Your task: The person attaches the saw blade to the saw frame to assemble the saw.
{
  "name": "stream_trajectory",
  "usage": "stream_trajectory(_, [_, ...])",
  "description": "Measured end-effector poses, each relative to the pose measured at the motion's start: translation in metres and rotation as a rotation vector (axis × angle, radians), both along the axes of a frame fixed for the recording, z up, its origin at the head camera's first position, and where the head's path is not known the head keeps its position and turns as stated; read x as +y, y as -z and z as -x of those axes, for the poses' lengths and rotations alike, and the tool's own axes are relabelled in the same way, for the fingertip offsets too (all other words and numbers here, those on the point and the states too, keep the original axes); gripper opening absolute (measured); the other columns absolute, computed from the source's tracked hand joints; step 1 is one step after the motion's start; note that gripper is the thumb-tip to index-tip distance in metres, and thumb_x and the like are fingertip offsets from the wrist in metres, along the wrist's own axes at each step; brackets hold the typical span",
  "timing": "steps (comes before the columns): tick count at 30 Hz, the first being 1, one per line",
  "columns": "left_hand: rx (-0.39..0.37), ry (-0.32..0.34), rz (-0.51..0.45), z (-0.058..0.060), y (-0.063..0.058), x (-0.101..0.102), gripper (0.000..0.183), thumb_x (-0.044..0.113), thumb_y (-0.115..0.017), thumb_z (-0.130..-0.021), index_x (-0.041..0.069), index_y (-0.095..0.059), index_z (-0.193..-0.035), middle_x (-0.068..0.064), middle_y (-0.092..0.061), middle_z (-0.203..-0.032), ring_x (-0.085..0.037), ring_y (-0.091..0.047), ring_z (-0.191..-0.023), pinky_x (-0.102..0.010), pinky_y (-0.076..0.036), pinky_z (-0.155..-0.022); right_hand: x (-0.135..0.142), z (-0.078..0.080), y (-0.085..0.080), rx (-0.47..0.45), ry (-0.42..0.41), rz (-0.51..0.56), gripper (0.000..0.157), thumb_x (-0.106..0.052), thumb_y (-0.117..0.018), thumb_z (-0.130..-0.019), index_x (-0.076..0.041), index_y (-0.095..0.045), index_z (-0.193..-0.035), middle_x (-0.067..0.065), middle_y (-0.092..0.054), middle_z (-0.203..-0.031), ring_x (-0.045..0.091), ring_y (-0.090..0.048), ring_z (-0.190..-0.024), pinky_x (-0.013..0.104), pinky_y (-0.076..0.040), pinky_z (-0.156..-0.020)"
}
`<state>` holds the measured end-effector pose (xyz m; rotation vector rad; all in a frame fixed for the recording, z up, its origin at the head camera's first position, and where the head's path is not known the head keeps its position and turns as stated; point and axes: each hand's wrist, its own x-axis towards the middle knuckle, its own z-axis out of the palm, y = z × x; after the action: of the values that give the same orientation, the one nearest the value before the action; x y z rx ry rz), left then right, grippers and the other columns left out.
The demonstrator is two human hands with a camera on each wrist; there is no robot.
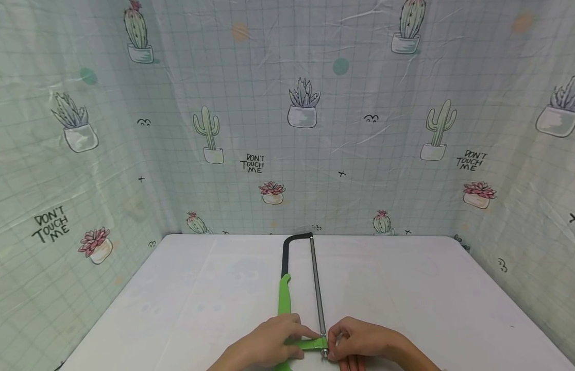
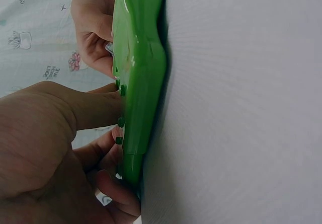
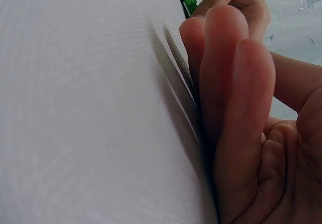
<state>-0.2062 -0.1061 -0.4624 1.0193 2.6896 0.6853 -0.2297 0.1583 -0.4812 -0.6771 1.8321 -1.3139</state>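
Note:
A hacksaw with a green handle and a black front frame lies on the white table, its far end pointing away from me. Its thin grey blade runs along the right side. My left hand grips the green crosspiece at the near end, thumb and fingers on either side. At that crosspiece's right end sits a silver wing nut, which my right hand pinches between thumb and index finger. In the right wrist view, the other right fingers extend along the tabletop; the wing nut is hidden there.
The white table spreads out on both sides of the hacksaw. Behind and beside it hangs a sheet printed with cacti. The hacksaw's black front end reaches close to the table's far edge.

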Motion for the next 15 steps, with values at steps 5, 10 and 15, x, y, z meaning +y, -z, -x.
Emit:
stream_trajectory(5, [0.004,0.002,-0.002,-0.0001,0.0012,-0.0002,0.039,0.028,-0.077,-0.09,0.037,-0.073,-0.128,0.02,-0.052,-0.085,0.003,-0.044,-0.075,-0.015,-0.04,-0.063,0.0003,-0.0004,-0.0001,0.002,-0.005,0.002,0.006,-0.014,-0.065,-0.093,-0.009,-0.068,-0.091,-0.003,-0.066,-0.064,-0.002,-0.055,-0.047,0.014,-0.043,-0.044])
stream_trajectory(10, [0.011,0.009,0.0,0.0,0.0013,-0.0007,0.039,0.028,-0.076,-0.09,0.037,-0.073,-0.129,0.02,-0.052,-0.085,0.004,-0.044,-0.075,-0.015,-0.04,-0.063,0.0006,0.0,0.0004,0.003,-0.015,0.008,0.004,-0.014,-0.065,-0.092,-0.012,-0.067,-0.09,-0.005,-0.067,-0.064,-0.003,-0.056,-0.047,0.014,-0.043,-0.044])
stream_trajectory(15, [0.011,0.011,-0.008,0.0012,0.0014,-0.0005,0.039,0.028,-0.077,-0.09,0.036,-0.073,-0.128,0.019,-0.054,-0.086,0.004,-0.044,-0.074,-0.015,-0.04,-0.062,0.0003,-0.0003,-0.0007,0.005,-0.013,-0.001,0.005,-0.017,-0.066,-0.093,-0.013,-0.068,-0.09,-0.005,-0.068,-0.064,-0.002,-0.056,-0.048,0.014,-0.044,-0.044])
